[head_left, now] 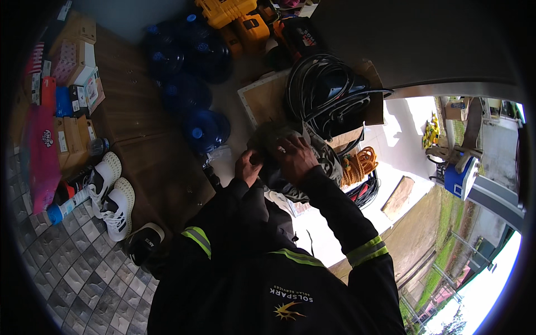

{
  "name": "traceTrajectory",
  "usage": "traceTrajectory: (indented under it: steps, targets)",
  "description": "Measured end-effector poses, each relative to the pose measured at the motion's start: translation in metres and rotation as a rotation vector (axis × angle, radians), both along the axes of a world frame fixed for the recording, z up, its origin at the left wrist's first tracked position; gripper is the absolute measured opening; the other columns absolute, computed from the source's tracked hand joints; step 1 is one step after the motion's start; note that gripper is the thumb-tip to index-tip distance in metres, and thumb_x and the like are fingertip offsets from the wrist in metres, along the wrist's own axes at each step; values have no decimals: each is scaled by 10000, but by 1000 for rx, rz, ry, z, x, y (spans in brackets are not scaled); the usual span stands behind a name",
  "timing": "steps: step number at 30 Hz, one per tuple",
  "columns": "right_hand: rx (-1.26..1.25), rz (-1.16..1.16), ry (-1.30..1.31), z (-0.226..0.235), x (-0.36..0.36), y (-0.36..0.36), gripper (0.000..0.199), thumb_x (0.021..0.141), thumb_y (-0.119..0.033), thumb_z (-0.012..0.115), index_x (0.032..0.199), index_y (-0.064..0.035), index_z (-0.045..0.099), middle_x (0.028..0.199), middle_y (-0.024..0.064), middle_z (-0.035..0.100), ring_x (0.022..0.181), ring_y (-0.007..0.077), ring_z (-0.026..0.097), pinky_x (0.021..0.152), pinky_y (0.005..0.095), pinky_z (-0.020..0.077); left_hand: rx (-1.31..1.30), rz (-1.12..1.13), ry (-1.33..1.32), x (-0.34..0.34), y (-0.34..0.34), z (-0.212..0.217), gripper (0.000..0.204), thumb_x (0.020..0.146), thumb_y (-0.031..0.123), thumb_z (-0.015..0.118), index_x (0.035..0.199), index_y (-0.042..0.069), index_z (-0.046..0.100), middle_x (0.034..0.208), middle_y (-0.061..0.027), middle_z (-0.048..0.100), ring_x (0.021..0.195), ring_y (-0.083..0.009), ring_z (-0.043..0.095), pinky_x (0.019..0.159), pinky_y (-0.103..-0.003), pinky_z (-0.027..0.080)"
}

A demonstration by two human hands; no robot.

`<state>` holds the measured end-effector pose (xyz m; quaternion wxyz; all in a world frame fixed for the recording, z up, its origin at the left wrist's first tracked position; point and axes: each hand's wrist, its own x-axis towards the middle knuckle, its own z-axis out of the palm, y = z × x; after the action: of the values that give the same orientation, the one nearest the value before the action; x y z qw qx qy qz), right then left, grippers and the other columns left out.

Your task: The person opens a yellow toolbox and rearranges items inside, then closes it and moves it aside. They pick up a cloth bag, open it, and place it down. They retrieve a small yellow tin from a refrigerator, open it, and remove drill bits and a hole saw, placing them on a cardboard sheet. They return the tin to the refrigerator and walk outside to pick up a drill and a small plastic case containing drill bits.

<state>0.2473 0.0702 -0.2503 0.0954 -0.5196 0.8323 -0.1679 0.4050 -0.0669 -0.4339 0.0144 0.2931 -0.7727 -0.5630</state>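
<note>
A soft camouflage bag [328, 158], partly in shadow, lies just in front of my body. My left hand [248, 167] has its fingers curled at the bag's left side, pinching its dark cloth. From above, my right hand [297, 159] reaches onto the same bag, its fingers bent and gripping the fabric. Beneath my palms the bag's opening and contents are hidden. Close beyond it, a coil of black cable [326, 92] rests on an open cardboard box [262, 97]. To the right of the bag sits a coil of orange rope [359, 166].
Several blue water jugs [206, 131] stand left of the box, beside a brown wooden cabinet [151, 156]. Yellow cases [251, 30] are stacked at the back. White sneakers [114, 204] and shoeboxes [72, 137] lie far left. A blue and white cooler [460, 177] is outside, right.
</note>
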Motion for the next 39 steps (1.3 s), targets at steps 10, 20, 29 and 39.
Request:
traceTrajectory:
  steps: [10, 20, 29, 39]
  targets:
    - [736, 324, -67, -116, -7, -87, 526, 942, -420, 654, 1417, -197, 624, 1496, 108, 608, 1430, 312, 521, 1171, 697, 267, 182, 123, -65, 19, 7, 8, 271, 959, 185, 770, 1163, 30, 684, 946, -60, 724, 877, -140, 673, 795, -315, 540]
    - [625, 280, -85, -129, -21, -72, 345, 861, -276, 712, 1201, -288, 772, 1392, 77, 670, 1475, 330, 450, 1243, 595, 210, 164, 395, 380, 1, 38, -7, 110, 901, 10, 720, 913, 51, 618, 822, 7, 562, 766, -67, 544, 706, -272, 470]
    - [621, 274, -138, -136, -19, -75, 352, 855, -244, 711, 1197, -294, 780, 1439, 79, 634, 1484, 319, 432, 1257, 606, 208, 151, 353, 198, 0, 38, -13, 126, 883, 27, 693, 856, 72, 578, 749, 4, 505, 729, -86, 528, 648, -290, 435]
    - [515, 249, -92, -132, -11, -65, 462, 838, -183, 684, 1293, -244, 734, 1452, 72, 631, 1452, 327, 469, 1220, 622, 263, -160, 327, 427, -7, 16, -26, 229, 916, 241, 751, 1058, 69, 699, 857, -106, 684, 793, -269, 675, 757, -454, 512]
